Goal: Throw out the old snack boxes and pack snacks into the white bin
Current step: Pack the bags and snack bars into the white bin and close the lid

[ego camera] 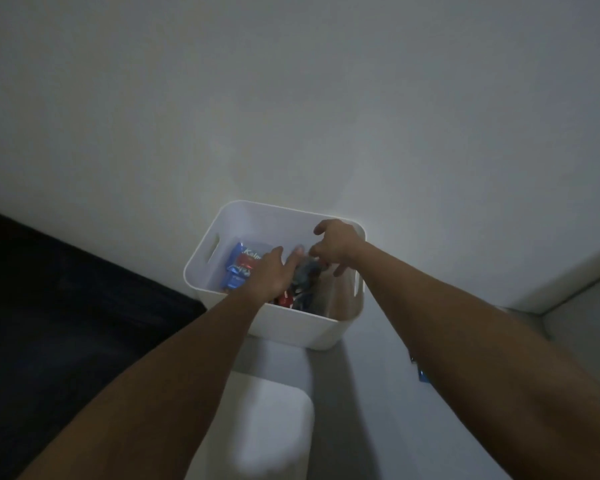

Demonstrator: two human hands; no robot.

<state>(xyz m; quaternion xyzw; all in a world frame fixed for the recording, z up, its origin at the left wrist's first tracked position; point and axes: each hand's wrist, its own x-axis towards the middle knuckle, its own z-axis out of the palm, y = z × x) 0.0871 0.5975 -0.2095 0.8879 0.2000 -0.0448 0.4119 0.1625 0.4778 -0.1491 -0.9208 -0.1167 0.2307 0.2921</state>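
**Snacks going into the white bin, both hands inside the rim**

Snacks [293, 285] sit loose in the white bin [281, 327], which stands at centre frame against a pale wall [291, 98].

Fingers first. Left hand [271, 271] reaches in from lower left, fingers fairly straight and laid over the packets; whether it grips one, cannot tell. Right hand [333, 245] comes in from the right, fingers curled, thumb and forefinger seemingly nipping a blurred clear wrapper [303, 252] between the two hands. Blur is heavy here, so the pinch is a reading, not a certainty.

Outward: blue packet [239, 268] leans on the bin's left inner wall below the handle slot. Red and dark packets lie under the left wrist. Bin rests on a grey surface [361, 393]; a white rounded object [271, 427] sits lower centre, identity unclear. Dark fabric [66, 323] fills the left. A small blue item [421, 374] peeks from under the right forearm, outside the bin.

Risks, as judged:
- Wrapper is slick and lightly held; it could slip and land outside.
- Right forearm could sweep the blue item away unnoticed, leaving it unpacked.
- Pressing on one side might tip the light bin.
- Dim light makes misgrabs likely.

Writing: blue packet shows "Kalm…", the remainder hidden by the hand. Nothing else legible.
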